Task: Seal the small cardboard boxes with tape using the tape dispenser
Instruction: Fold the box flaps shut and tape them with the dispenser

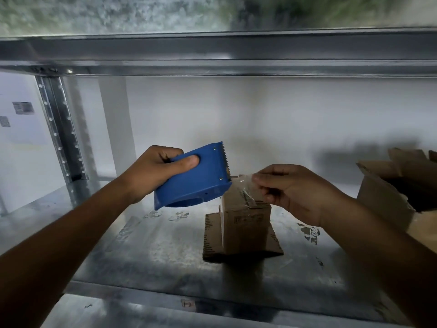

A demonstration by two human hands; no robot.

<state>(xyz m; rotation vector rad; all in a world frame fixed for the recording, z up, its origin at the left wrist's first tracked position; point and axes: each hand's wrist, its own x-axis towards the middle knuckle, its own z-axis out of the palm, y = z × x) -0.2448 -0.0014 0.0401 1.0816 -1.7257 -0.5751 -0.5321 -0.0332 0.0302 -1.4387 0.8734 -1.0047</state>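
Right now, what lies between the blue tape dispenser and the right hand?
In the head view, a short strip of clear tape runs from the tape dispenser to the right hand, which pinches it, above the small cardboard box.

We see a smooth, matt blue plastic tape dispenser [196, 178] and, at its right, a strip of clear glossy tape [243, 179], wrinkled and catching light. The small brown cardboard box [246, 223] looks matt and rough, its paper skin scuffed on top; the flat corrugated cardboard sheet [210, 237] under it shows ribbed fluting. We find the grey galvanised metal shelf [142, 245] mottled, dully shining and scratched. Far right, a larger open cardboard box [383, 197] is matt brown.
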